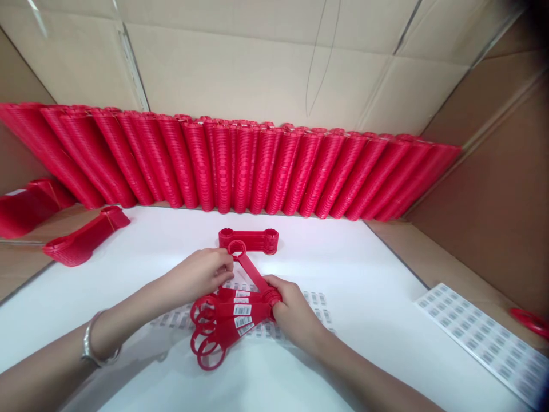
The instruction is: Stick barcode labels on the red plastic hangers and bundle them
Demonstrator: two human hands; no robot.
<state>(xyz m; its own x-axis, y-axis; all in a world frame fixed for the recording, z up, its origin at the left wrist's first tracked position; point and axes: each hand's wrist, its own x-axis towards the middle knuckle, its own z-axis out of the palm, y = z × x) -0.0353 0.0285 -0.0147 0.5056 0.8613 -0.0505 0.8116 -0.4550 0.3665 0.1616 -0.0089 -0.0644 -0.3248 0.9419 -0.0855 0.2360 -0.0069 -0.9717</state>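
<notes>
Fanned out from my right hand (294, 312) are several flat red plastic link pieces (229, 312) with ring-shaped ends, pinched together at their right ends. White barcode labels (242, 309) sit on the lower ones. One link (253, 272) points up and left, and no label shows on it. My left hand (214, 269) has its fingers curled at that link's upper ring, closed on its edge. Beneath the fan lies a sheet of barcode labels (315, 298), partly covered by the links and hands. Right behind the raised ring stands a short stack of red links (253, 241).
A long row of tall red link stacks (257, 171) lines the cardboard wall (257, 74) at the back. Further bundles (88, 234) lie at left. A pile of label sheets (484, 337) rests on the right, near a red ring-shaped piece (532, 321). The table (360, 263) is white.
</notes>
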